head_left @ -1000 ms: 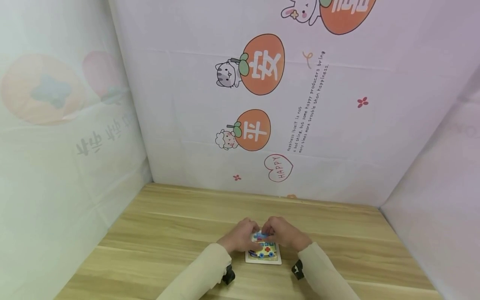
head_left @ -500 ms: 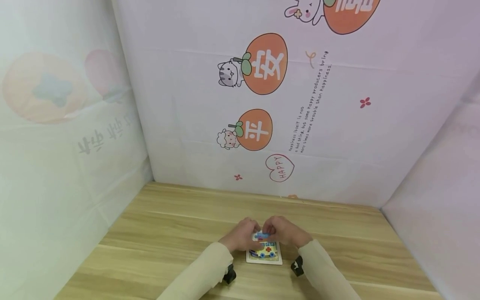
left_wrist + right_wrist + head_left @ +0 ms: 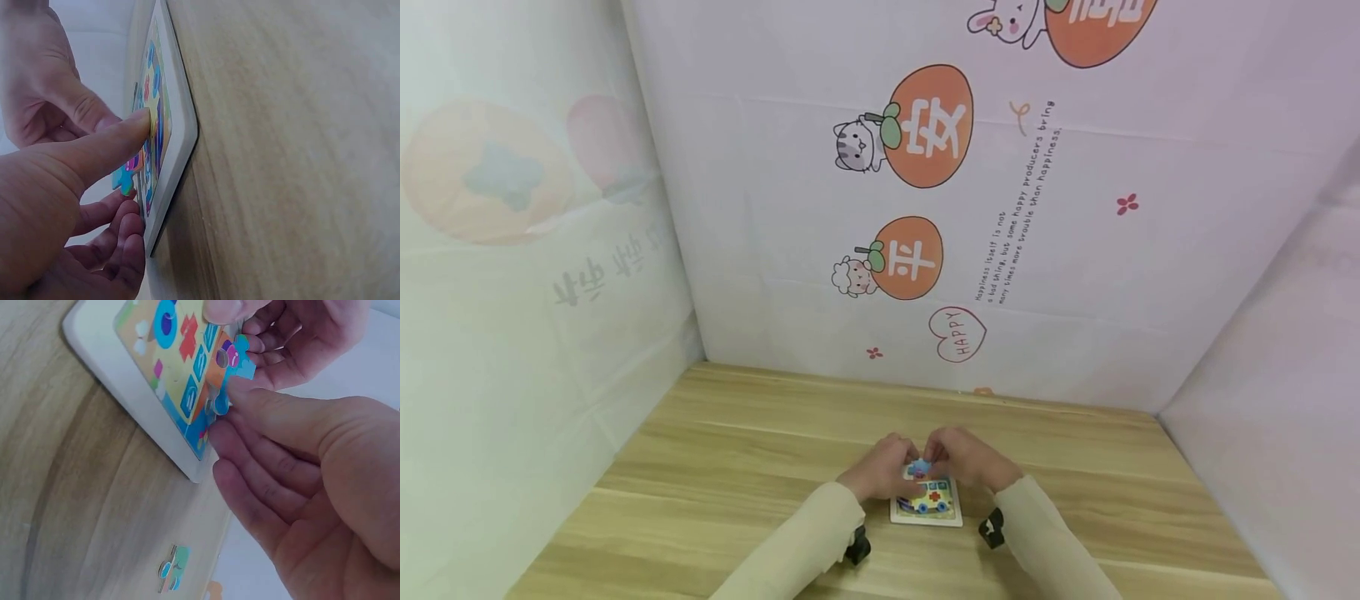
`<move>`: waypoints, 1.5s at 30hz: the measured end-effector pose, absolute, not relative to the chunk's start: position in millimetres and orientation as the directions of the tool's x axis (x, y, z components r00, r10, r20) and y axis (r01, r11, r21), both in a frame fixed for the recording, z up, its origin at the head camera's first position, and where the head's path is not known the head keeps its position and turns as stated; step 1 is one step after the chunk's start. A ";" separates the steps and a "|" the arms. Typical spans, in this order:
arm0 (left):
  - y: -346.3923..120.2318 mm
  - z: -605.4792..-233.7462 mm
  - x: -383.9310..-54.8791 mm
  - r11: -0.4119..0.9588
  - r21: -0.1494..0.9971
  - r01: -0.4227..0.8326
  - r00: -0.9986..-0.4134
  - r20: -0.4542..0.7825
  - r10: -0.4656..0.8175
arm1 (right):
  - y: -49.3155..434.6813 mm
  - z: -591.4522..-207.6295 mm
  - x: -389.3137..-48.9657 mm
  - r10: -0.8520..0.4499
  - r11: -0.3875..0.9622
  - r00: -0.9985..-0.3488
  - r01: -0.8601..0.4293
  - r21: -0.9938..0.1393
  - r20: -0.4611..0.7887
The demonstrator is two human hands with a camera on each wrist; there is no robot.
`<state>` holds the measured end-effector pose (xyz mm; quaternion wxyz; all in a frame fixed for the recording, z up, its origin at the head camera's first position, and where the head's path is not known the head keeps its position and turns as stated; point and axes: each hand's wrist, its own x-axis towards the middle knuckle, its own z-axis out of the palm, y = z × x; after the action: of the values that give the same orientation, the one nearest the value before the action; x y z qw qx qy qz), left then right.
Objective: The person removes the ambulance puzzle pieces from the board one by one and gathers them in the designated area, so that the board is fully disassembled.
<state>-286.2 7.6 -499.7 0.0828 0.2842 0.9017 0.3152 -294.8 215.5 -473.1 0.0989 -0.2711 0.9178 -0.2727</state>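
Pinching the tilted piece (image 3: 230, 364), right fingers (image 3: 275, 461) could seat it crooked; left fingers (image 3: 130, 231) curl against the board (image 3: 94, 342). Slack pressure risks sliding.

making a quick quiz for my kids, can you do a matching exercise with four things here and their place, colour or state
1. puzzle board
2. blue-and-orange piece
3. green-and-blue piece
4. sleeves

A. lying on the table, apart from the board
B. beige
C. held by the right fingers
D. white-rimmed

Pairs: 1-D, 2-C, 3-A, 4-B
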 end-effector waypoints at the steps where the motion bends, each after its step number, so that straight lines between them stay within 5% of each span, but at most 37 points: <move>1: 7.3 -499.5 -286.4 0.643 0.613 0.459 -0.826 0.028 0.563 | 215.3 -472.4 -295.5 -0.553 0.699 -0.833 -0.446 -0.559 -0.028; 17: 8.5 -499.8 -287.6 0.659 0.589 0.467 -0.826 0.025 0.563 | 244.6 -454.7 -300.5 -0.631 0.619 -0.773 -0.554 -0.557 0.068; 34: 6.4 -501.4 -286.3 0.680 0.574 0.457 -0.838 0.020 0.546 | 365.4 -466.4 -284.0 -0.380 0.755 -0.922 -0.355 -0.551 0.073; 45: 9.2 -507.7 -288.2 0.683 0.575 0.450 -0.839 0.011 0.543 | 378.6 -481.0 -286.5 -0.286 0.752 -0.956 -0.266 -0.603 0.066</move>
<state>-288.2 9.2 -507.7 0.0803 0.2717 0.9139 0.2906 -286.5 378.6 -481.0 0.0152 -0.1475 0.9357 -0.3200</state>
